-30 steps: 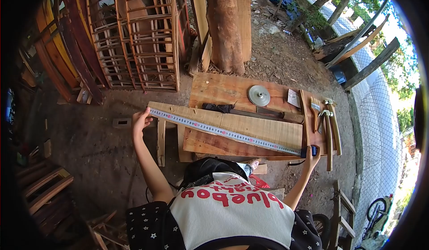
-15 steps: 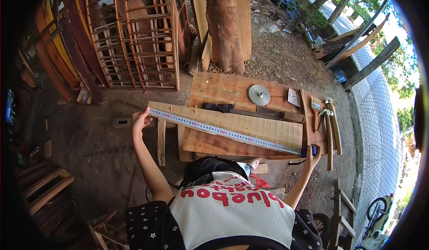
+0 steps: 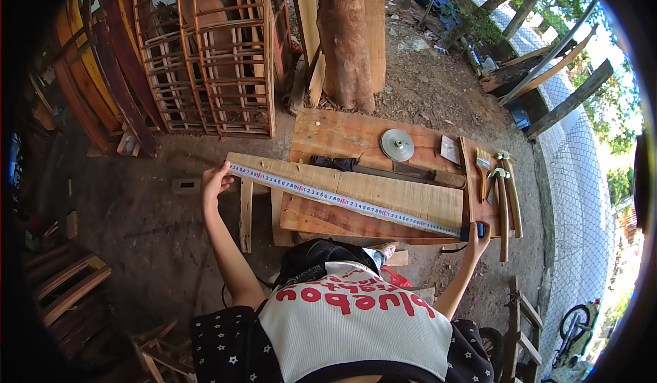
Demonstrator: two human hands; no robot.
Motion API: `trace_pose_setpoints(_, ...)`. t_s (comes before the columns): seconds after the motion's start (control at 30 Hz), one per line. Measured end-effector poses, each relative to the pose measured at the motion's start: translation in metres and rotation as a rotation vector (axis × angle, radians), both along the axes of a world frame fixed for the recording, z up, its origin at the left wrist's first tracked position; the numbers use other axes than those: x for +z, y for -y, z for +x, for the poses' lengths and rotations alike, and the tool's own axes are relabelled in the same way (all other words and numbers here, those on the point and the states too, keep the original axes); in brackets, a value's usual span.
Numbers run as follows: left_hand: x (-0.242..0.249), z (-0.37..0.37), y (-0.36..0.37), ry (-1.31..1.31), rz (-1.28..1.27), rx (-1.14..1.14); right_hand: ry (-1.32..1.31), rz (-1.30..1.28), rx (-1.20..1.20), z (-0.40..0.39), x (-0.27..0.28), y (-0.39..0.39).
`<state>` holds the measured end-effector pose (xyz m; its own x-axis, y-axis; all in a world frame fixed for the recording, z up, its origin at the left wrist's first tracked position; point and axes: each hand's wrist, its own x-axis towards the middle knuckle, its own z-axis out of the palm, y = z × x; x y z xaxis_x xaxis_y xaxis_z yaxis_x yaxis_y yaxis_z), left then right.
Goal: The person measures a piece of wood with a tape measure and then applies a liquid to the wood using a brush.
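Tape measure [image 3: 349, 203] is stretched flat along the long plank [image 3: 383, 202], running corner to corner-ish from the far left end down to the right end, so the numbers read straight off the wood. Left hand [image 3: 215, 182] sits at the plank's left end, fingers curled over the edge & thumb side pinning the tape's tip down, which is prob what keeps it from sliding. Right hand [image 3: 477, 238] is at the other end, closed round the blue tape case [image 3: 480, 230], pulling the blade taut over the plank's right edge. Both arms are spread wide because the plank spans nearly the whole reach.

The plank lies on a wider board [image 3: 342, 135] that acts as a low bench on the dirt, w/ offcut legs under it. Beyond the tape: a dark saw [image 3: 383, 171] w/ wooden handle, a round metal disc [image 3: 397, 145], a pale sheet of paper [image 3: 450, 150]. At the right, just beside the plank end, a brush [image 3: 484, 166] & hammers [image 3: 504, 202] lie parallel.

Hard to see: the exact reading at either end is too small to make out; the tape's hook is hidden under the left fingers; most of the case is covered by the right hand. The person's shirt [image 3: 352, 314] blocks the near bench edge & the ground below.
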<state>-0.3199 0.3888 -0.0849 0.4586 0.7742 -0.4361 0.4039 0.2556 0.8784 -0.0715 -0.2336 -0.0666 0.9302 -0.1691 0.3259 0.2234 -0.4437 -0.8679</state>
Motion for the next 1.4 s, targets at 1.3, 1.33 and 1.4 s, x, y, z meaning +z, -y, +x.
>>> trace_pose_setpoints(1.3,-0.002,0.005,-0.002,-0.045,0.102,-0.084,-0.019,-0.108,0.092,-0.016,0.017,0.006)
trace_pose_setpoints(1.33,0.0,0.006,0.0,-0.042,0.107,-0.079,-0.023,-0.108,0.098,-0.016,0.017,0.007)
trace_pose_setpoints(1.4,0.0,0.006,-0.001,-0.039,0.113,-0.073,-0.029,-0.104,0.12,-0.017,0.022,0.008)
